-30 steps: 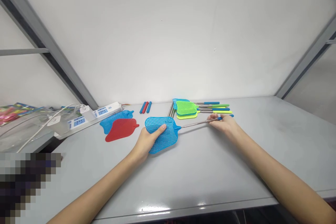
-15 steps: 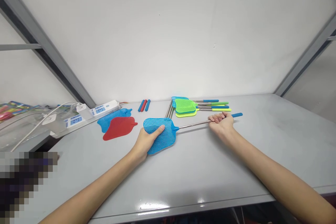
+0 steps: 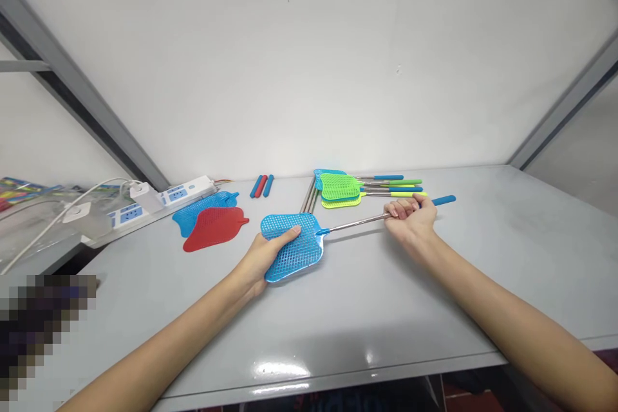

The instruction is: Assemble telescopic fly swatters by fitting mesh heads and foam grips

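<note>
A blue fly swatter with a perforated head is held between both hands above the grey table. My left hand is closed on its head, thumb on top and the other fingers underneath. Around the rear of the metal rod and the front of the blue grip my right hand is wrapped, palm up. The blue handle end sticks out to the right. Behind lies a pile of assembled swatters with a green head on top. Several bare metal rods rest beside that pile.
On the left lie a red swatter head and a blue swatter head. Loose handle grips, two blue and one red, sit near the wall. A power strip with plugs and cables runs along the left edge, by plastic packaging.
The swatter's head has tilted slightly in my hands, and the right hand has shifted a little along the handle. The camera view has moved slightly.
</note>
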A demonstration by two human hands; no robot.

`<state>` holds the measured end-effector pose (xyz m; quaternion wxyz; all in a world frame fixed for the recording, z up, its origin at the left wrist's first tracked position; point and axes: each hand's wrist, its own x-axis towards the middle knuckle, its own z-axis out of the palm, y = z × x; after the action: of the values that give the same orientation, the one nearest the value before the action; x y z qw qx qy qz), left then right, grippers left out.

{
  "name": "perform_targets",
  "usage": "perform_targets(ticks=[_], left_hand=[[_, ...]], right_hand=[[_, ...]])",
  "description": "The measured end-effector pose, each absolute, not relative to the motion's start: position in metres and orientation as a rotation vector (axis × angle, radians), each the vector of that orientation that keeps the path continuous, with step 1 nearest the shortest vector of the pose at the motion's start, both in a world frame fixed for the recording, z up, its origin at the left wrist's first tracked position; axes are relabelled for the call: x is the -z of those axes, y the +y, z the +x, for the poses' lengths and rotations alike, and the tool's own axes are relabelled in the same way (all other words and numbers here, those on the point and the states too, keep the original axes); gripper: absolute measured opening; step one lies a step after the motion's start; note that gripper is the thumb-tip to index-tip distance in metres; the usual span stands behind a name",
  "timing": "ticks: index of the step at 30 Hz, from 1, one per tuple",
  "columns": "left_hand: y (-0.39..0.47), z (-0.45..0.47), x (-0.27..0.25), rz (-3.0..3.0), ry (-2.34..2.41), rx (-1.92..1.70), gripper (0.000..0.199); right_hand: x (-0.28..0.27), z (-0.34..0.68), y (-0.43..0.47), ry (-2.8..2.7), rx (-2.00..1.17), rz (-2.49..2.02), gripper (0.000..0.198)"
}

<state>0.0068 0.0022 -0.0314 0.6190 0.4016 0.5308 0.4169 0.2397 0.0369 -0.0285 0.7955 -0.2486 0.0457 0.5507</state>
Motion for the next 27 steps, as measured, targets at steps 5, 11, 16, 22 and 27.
perform_targets(ticks=[5, 11, 16, 22, 27], left_hand=[[0.002, 0.0079, 0.0314, 0.891, 1.189, -0.944, 0.033], [0.0007, 0.0091, 0.0272, 0.847, 1.189, -0.893, 0.036], [0.0004, 0.0085, 0.0256, 0.801, 1.142, -0.886, 0.04], [0.0009, 0.0085, 0.029, 0.786, 1.106, -0.885, 0.038], [0.0011, 0.009, 0.0288, 0.8, 1.112, -0.887, 0.033]], right_hand=[[0.0278, 0.2395, 0.0359, 0.05, -1.204, -0.507, 0.029], [0.0288, 0.2379, 0.0338, 0.001, -1.236, -0.476, 0.03], [0.0306, 0.2385, 0.0325, -0.019, -1.266, -0.467, 0.031], [0.0265, 0.2405, 0.0314, -0.029, -1.289, -0.481, 0.03], [0.0257, 0.2422, 0.0319, -0.051, -1.304, -0.476, 0.028]])
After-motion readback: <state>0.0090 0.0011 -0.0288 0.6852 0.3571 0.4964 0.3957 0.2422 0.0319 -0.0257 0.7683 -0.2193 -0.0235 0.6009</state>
